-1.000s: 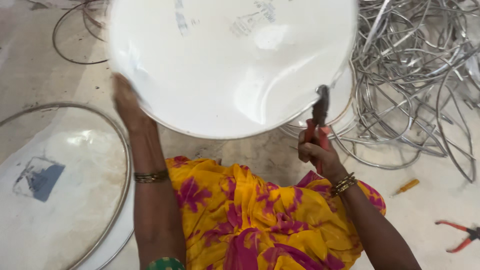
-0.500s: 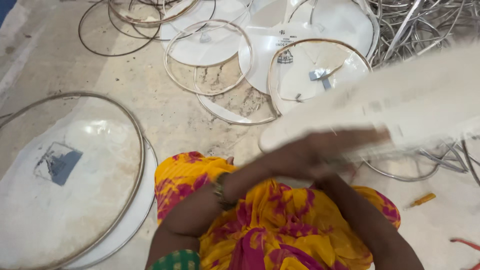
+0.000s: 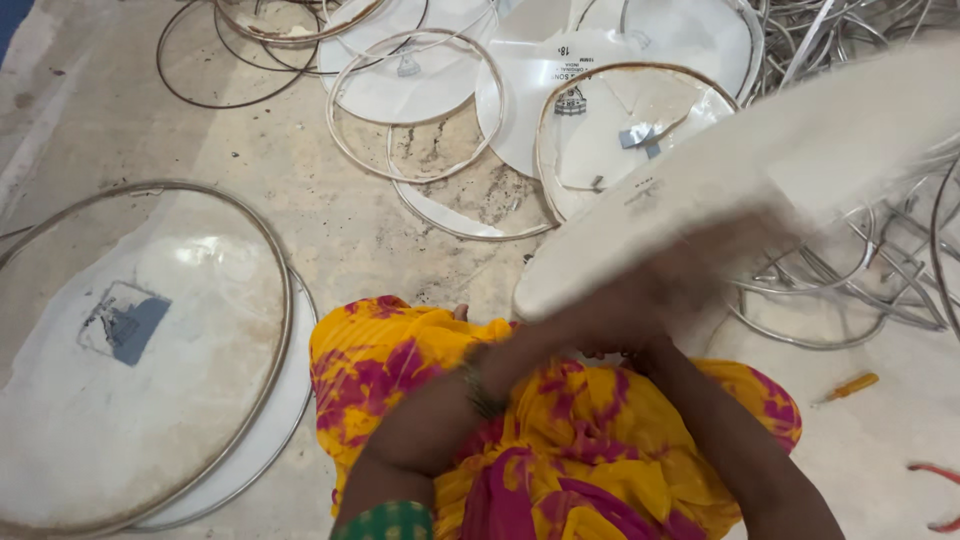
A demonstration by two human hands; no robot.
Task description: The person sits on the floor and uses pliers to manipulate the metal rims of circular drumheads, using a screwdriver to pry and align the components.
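Right, over on the far left a big round disc (image 3: 130,370) lies flat on the stone floor (image 3: 330,220), white and dusty, ringed by a thin metal hoop, with a grey patch near its middle. Its right edge sits just beside the yellow and pink cloth (image 3: 520,440) on the person's lap, so there is little room on that side. Above it the floor shows bare, pale and mottled, up to a loose wire ring (image 3: 225,60) near the top.

Moving to the middle, more hooped discs (image 3: 420,75) overlap one another, flat and glossy white, some with rusty rims. The left hand (image 3: 600,325) comes across the lap, a bangle at the wrist, and is smeared with motion; it meets the lower edge of the white disc (image 3: 760,170) held up at a slant, but how far its fingers close I cannot tell. The right hand (image 3: 700,275) is blurred too, pressed against the same disc from below, grip unclear.

Further right, that tilted disc reaches up toward the top corner, over a tangle of bent silver wire hoops (image 3: 880,270). Below them, a small yellow-handled screwdriver (image 3: 848,386) lies on open floor, and red plier handles (image 3: 935,495) poke in at the edge.
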